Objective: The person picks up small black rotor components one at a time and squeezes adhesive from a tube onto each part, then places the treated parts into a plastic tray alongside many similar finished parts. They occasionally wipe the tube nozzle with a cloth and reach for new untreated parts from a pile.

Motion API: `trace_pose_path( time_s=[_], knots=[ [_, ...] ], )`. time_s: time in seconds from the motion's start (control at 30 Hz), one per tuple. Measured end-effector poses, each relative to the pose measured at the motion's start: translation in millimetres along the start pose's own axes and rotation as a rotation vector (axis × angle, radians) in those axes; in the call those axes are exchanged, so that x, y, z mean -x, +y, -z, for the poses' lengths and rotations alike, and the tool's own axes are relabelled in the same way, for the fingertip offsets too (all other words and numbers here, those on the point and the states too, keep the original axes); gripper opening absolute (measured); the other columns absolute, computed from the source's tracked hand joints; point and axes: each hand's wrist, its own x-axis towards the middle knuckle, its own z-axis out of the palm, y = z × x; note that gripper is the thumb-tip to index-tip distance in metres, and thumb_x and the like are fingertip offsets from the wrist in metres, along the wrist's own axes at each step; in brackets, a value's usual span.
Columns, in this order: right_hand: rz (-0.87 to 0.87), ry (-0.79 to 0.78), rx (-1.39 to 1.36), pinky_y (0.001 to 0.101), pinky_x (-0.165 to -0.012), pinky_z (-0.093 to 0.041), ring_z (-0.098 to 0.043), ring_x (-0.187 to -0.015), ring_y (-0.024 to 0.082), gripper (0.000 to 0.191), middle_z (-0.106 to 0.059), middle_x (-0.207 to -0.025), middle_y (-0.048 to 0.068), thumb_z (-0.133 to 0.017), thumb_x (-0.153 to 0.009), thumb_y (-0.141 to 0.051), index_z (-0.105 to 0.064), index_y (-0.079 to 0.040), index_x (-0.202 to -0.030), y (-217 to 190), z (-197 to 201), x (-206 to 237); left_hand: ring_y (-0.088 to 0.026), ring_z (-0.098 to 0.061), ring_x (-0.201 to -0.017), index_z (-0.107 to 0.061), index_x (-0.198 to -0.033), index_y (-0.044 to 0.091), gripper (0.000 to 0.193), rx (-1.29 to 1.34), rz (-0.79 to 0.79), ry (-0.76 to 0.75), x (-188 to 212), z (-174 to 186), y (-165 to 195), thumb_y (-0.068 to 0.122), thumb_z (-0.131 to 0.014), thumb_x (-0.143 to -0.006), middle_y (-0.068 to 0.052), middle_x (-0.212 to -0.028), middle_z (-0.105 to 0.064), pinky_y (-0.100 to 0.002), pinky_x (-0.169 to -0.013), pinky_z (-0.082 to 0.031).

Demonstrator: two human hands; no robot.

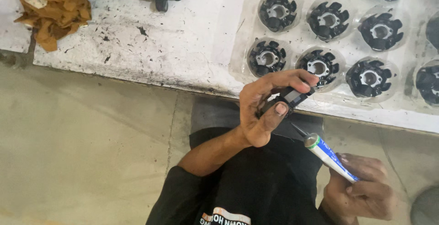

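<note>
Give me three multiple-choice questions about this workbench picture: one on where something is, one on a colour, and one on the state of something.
1. Where does the crumpled brown cloth lie?
A. Top left of the white bench
B. In the clear tray
C. On the floor

2. What colour is the body of the tube in the right hand?
A. Red
B. Blue and white
C. Yellow

3. How is the small black part held?
A. Lying loose on the bench
B. Seated in a tray pocket
C. Pinched between the left hand's fingers and thumb

Answers:
1. A, the cloth sits at the bench's top left corner.
2. B, the tube shows blue and white, with a green band near its thin nozzle.
3. C, the left hand lifts the part clear of the tray, just ahead of the tube's nozzle.
</note>
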Motion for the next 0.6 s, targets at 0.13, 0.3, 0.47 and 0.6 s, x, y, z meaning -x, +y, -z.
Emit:
trace_pose_path(
  time_s=[0.13, 0.3, 0.47, 0.6],
  knots=[
    [0.04, -0.005, -0.032, 0.0365, -0.084, -0.061, -0.076, -0.092, 0.031, 0.046, -0.07, -0.094, 0.018, -0.08, -0.094, 0.015, -0.04, -0.008, -0.093, 0.1, 5.4, -7.8, -0.021, -0.062, -0.12, -0.061, -0.127, -0.005, 0.033, -0.01, 0.003, 0.006, 3.8, -7.6, -1.5, 0.025, -0.06, -0.112, -0.022, -0.128, -0.068, -0.031, -0.107, -0.051],
    [0.001, -0.004, -0.073, 0.0351, -0.083, -0.06, -0.077, -0.096, 0.03, 0.045, -0.07, -0.096, 0.017, -0.081, -0.096, 0.013, -0.041, -0.008, -0.093, -4.9, 1.8, -11.6, -0.021, -0.063, -0.118, -0.061, -0.126, -0.005, 0.036, -0.045, 0.019, 0.012, 5.1, -5.7, 0.0, 0.029, -0.06, -0.113, -0.023, -0.127, -0.068, -0.031, -0.107, -0.051],
    [-0.003, -0.081, -0.004, 0.034, -0.078, -0.061, -0.074, -0.092, 0.03, 0.047, -0.068, -0.093, 0.018, -0.083, -0.091, 0.013, -0.041, -0.008, -0.095, -12.2, 1.2, -15.8, -0.023, -0.067, -0.122, -0.061, -0.127, -0.005, 0.038, -0.008, 0.01, 0.029, 2.5, -2.1, -1.3, 0.03, -0.061, -0.11, -0.023, -0.126, -0.067, -0.034, -0.107, -0.054],
    [0.023, -0.049, -0.011, 0.0343, -0.078, -0.062, -0.075, -0.092, 0.03, 0.045, -0.069, -0.093, 0.019, -0.082, -0.09, 0.011, -0.041, -0.008, -0.093, -12.3, -5.3, -15.2, -0.024, -0.064, -0.121, -0.061, -0.126, -0.005, 0.036, -0.006, 0.004, 0.034, 4.5, 1.2, -0.4, 0.028, -0.061, -0.111, -0.022, -0.125, -0.068, -0.036, -0.108, -0.053]
  ],
)
